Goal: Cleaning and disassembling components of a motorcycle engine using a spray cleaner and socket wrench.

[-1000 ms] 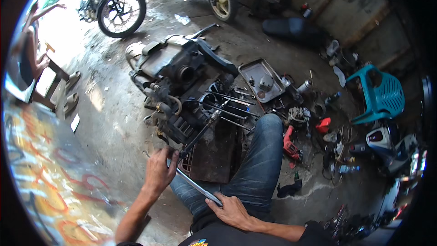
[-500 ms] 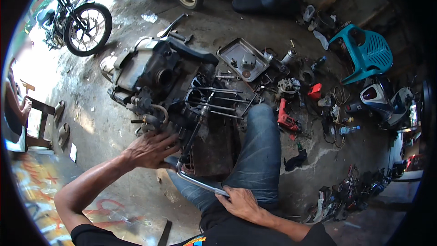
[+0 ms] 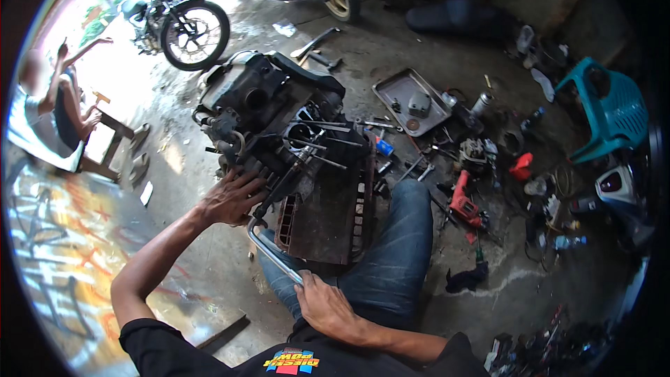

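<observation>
A bare engine (image 3: 255, 94) with several long studs (image 3: 328, 146) around its cylinder opening sits on a dark crate-like stand (image 3: 324, 223) between my knees. My right hand (image 3: 328, 307) is closed around the end of a bent steel wrench handle (image 3: 278, 255), which slants down across my left thigh. From the handle's bend a long dark shaft (image 3: 283, 188) runs up to the engine's stud side. My left hand (image 3: 237, 195) lies with fingers stretched out against the engine's near left side, close to the bend. Where the shaft meets the engine is hard to make out.
Right of the engine lie a metal tray (image 3: 413, 101) with parts, a red power drill (image 3: 465, 199), loose tools and a spray can (image 3: 481, 103). A teal plastic chair (image 3: 614, 112) stands farther right. Motorcycles (image 3: 195, 31) are behind; another person (image 3: 59, 105) sits at left.
The view has turned, so the background has slid rightward and more of the seated person shows. My right hand and the wrench handle have shifted left. My left hand stays by the engine.
</observation>
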Tool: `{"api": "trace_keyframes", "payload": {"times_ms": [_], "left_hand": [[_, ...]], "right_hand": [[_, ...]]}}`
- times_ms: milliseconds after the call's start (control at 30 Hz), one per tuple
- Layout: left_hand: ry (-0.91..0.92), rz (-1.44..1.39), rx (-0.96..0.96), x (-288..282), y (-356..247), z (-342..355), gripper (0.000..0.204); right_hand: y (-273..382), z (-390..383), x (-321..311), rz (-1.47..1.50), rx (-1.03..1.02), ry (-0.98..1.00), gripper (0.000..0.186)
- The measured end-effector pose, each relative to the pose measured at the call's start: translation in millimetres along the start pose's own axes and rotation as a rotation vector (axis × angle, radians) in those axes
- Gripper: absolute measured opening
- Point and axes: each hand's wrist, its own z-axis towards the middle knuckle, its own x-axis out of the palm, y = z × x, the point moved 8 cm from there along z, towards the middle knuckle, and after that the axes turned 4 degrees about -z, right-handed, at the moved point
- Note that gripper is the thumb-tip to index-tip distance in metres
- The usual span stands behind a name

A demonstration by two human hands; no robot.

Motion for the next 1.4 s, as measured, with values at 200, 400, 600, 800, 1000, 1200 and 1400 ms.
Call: {"api": "trace_keyframes", "payload": {"times_ms": [200, 400, 600, 800, 1000, 1200, 1400], "left_hand": [[-0.123, 0.022, -0.1, 11, -4, 1, 0.068], [-0.24, 0.0, -0.177, 11, -7, -2, 0.065], [-0.395, -0.037, -0.194, -5, -14, 8, 0.051], [-0.509, -0.103, -0.196, -3, -10, 6, 0.048], [-0.623, -0.16, -0.139, -4, -11, 11, 0.042], [-0.667, -0.191, -0.136, 6, -9, 7, 0.051], [-0.695, -0.273, -0.174, -8, -10, 7, 0.048]], "right_hand": [[-4, 0, 3, 0.127, -0.095, 0.07, 0.039], [-5, 0, 3, 0.2, -0.153, 0.128, 0.042], [-4, -4, -9, 0.223, -0.034, 0.168, 0.049], [-2, -6, -3, 0.111, 0.012, 0.045, 0.048], [18, -10, -11, -0.241, 0.12, -0.205, 0.032], [20, 3, -6, -0.348, 0.27, -0.195, 0.034], [16, 2, -7, -0.328, 0.317, -0.256, 0.03]]}}
